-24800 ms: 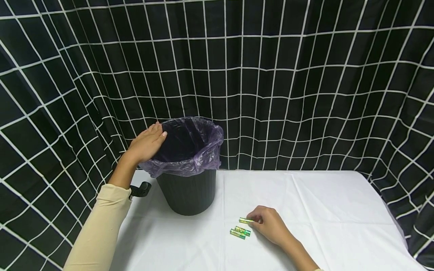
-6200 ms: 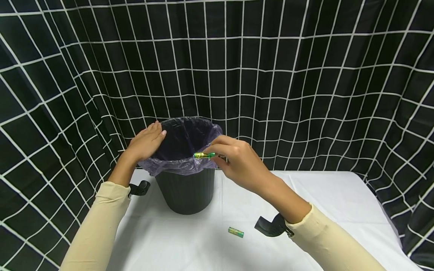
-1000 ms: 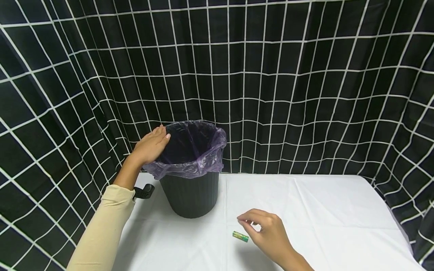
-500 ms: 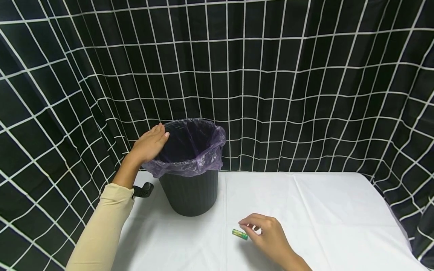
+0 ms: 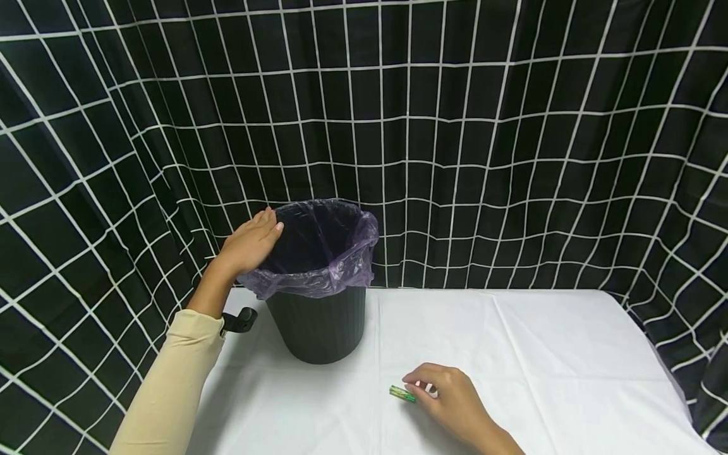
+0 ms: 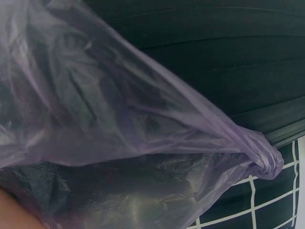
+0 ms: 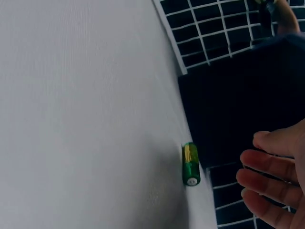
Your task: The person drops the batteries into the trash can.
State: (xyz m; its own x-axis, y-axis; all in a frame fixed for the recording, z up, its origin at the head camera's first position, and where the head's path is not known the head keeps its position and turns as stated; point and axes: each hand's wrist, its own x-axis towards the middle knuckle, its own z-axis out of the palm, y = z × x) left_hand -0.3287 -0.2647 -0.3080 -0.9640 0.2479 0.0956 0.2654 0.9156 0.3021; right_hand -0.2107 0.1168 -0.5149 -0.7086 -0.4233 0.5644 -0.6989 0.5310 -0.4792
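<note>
Head view shows a white-clothed surface (image 5: pixel 540 354) carrying a black bin (image 5: pixel 316 322) with a purple liner (image 5: pixel 341 265) at its far left, and one green battery (image 5: pixel 402 394) lying well in front of the bin, toward the person. The left hand (image 5: pixel 248 243) rests flat on the liner at the bin's left rim, fingers straight, holding nothing; it is well apart from the battery. The right hand (image 5: pixel 449 398) is by far the nearer: it sits on the surface just to the battery's right, fingertips curled toward the battery's near end. From the right wrist view the fingers (image 7: pixel 267 164) look loosely bent with a small gap to the battery (image 7: pixel 190 164), so they are close to it but not gripping. The battery's long axis runs roughly left to right across the surface, tilted slightly, with one end pointing at the right hand's fingertips.
</note>
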